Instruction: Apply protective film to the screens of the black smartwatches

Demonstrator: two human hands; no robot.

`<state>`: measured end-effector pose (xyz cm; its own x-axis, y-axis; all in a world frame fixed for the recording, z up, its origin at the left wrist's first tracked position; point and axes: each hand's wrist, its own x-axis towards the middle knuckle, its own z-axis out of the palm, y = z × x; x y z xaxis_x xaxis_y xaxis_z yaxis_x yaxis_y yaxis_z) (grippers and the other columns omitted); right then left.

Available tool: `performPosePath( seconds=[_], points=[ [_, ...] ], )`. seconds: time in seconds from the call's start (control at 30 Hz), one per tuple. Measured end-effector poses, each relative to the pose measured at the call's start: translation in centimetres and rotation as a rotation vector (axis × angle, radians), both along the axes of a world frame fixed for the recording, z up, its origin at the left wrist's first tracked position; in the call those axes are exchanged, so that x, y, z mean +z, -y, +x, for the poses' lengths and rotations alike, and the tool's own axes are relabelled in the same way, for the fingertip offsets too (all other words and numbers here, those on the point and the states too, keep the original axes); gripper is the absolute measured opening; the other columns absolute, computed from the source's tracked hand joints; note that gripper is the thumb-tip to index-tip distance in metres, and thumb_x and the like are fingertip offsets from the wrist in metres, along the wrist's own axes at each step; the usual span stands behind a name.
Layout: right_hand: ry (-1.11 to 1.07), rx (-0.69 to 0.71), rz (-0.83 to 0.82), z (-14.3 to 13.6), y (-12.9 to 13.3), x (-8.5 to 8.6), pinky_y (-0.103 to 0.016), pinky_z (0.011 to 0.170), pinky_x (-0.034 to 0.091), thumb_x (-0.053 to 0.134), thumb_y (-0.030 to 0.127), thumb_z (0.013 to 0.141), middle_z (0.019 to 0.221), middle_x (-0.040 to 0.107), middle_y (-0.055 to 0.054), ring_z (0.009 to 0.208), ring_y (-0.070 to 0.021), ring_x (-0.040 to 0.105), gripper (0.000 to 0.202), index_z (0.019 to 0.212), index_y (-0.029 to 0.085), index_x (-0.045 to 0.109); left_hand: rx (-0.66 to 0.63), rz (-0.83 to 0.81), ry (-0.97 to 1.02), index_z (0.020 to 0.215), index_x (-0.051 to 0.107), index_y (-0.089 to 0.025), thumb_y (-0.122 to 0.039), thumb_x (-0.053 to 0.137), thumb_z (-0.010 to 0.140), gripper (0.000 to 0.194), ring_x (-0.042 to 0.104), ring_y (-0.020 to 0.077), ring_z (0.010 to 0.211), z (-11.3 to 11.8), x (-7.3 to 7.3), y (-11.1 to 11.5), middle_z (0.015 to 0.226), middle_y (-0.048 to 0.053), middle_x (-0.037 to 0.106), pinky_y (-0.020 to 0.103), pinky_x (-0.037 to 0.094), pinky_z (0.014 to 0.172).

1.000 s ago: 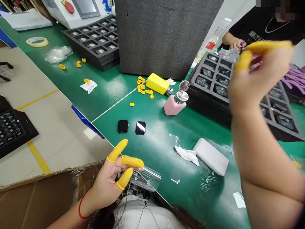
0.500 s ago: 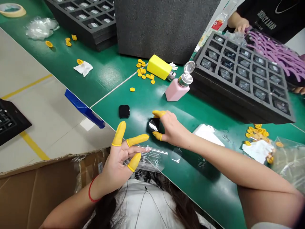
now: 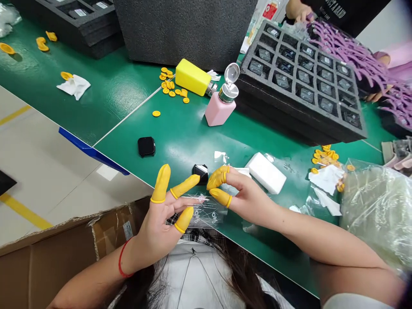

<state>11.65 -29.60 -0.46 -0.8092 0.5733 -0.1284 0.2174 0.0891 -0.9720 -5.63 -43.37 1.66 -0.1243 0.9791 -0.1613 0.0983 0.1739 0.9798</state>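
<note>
My left hand [image 3: 161, 223], palm up with yellow finger covers, has its fingers spread, and a clear printed film [image 3: 209, 214] is caught at its lower fingers. One fingertip is beside a black square watch face [image 3: 200, 171]. At the right of that watch face, my right hand [image 3: 214, 189] has its covered fingertips drawn together in a pinch; what they hold, if anything, I cannot make out. Farther left, a second black watch face [image 3: 146, 146] lies on the green table [image 3: 125, 171].
Beyond are a pink bottle [image 3: 220, 109] with its lid up, a yellow bottle [image 3: 192, 77] on its side and loose yellow finger covers [image 3: 168, 86]. A foam tray [image 3: 289, 103], white block [image 3: 266, 172] and plastic bag [image 3: 376, 214] are rightward. A person's hand [image 3: 299, 10] is across the table.
My right hand has let go of the black watch face and closed its fingertips beside it. That watch face is nearer my left hand. The view has shifted right, showing the white block fully.
</note>
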Motion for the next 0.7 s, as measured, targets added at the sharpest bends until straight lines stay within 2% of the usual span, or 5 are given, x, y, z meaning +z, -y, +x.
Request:
performPosePath(
  seconds=[0.33,0.43,0.53,0.6,0.7],
  points=[
    [-0.065,-0.014,-0.152,-0.2,-0.5,0.3,-0.024,0.078,0.044,0.061,0.009,0.083,0.085,0.061,-0.001,0.083,-0.0096,0.055,0.007,0.080,0.015,0.060,-0.016,-0.071,0.212,0.152,-0.001,-0.048,-0.008,0.054,0.094,0.090,0.060,0.0175,0.120,0.0,-0.2,-0.1,0.146,0.007,0.047,0.031,0.051,0.102],
    [-0.104,-0.131,-0.286,-0.2,-2.2,-0.4,-0.024,0.079,0.044,0.062,0.020,0.088,0.086,0.059,-0.001,0.083,-0.0100,0.054,0.008,0.082,0.015,0.058,0.038,-0.134,0.343,0.154,0.012,-0.041,-0.022,0.050,0.099,0.070,0.063,0.0221,0.115,-0.9,0.2,-0.5,0.137,0.009,0.056,0.039,0.052,0.100],
    [-0.023,-0.176,-0.384,-0.7,-3.7,-2.3,-0.026,0.077,0.043,0.061,0.030,0.089,0.089,0.059,-0.002,0.081,-0.0117,0.053,0.016,0.082,0.015,0.058,0.052,-0.219,0.495,0.141,0.047,-0.035,-0.024,0.043,0.101,0.041,0.069,0.0187,0.098,-2.3,0.8,-0.9,0.110,0.004,0.069,0.031,0.057,0.089],
    [0.043,-0.139,-0.399,-1.3,-4.2,-3.7,-0.029,0.078,0.043,0.061,0.034,0.088,0.091,0.059,-0.004,0.083,-0.0137,0.053,0.021,0.078,0.015,0.058,-0.004,-0.313,0.593,0.123,0.064,-0.031,-0.023,0.043,0.101,0.031,0.071,0.0151,0.086,-3.3,1.0,-1.1,0.095,0.002,0.072,0.025,0.057,0.081],
    [0.089,-0.081,-0.337,-1.9,-4.2,-5.2,-0.036,0.089,0.042,0.060,0.037,0.087,0.094,0.059,-0.007,0.093,-0.0178,0.053,0.028,0.070,0.015,0.056,-0.137,-0.421,0.693,0.113,0.070,-0.028,-0.028,0.049,0.099,0.025,0.070,0.0151,0.078,-4.4,0.8,-1.3,0.087,0.004,0.072,0.026,0.056,0.074]
  ],
)
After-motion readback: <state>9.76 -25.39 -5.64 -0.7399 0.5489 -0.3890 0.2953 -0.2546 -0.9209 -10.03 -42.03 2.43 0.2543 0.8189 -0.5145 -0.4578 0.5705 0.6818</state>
